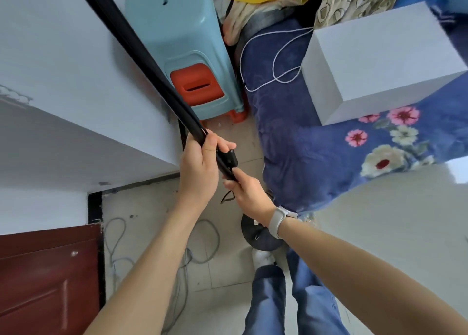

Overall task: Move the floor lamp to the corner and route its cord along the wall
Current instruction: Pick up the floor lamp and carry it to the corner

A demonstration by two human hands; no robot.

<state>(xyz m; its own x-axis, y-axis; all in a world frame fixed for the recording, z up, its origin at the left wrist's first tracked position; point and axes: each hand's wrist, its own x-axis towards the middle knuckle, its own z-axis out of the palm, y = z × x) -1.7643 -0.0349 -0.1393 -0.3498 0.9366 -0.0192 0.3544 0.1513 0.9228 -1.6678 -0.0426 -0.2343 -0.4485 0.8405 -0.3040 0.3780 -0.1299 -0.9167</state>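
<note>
The floor lamp's black pole (141,56) runs from the top left down to the middle of the head view. My left hand (200,167) is wrapped around the pole. Just below it my right hand (249,195) grips the pole's lower part, beside a small black block (231,157) on the pole. The lamp's round black base (255,233) rests on the tiled floor under my right wrist, partly hidden by it. A loop of black cord (226,198) hangs below my hands; where it leads is hidden.
A white wall (63,81) stands at left, a dark red door (45,279) at lower left. Stacked blue and orange plastic stools (187,56) stand by the wall. A bed with a blue flowered blanket (329,144) and a white box (379,63) fills the right. Grey cables (200,233) lie on the floor.
</note>
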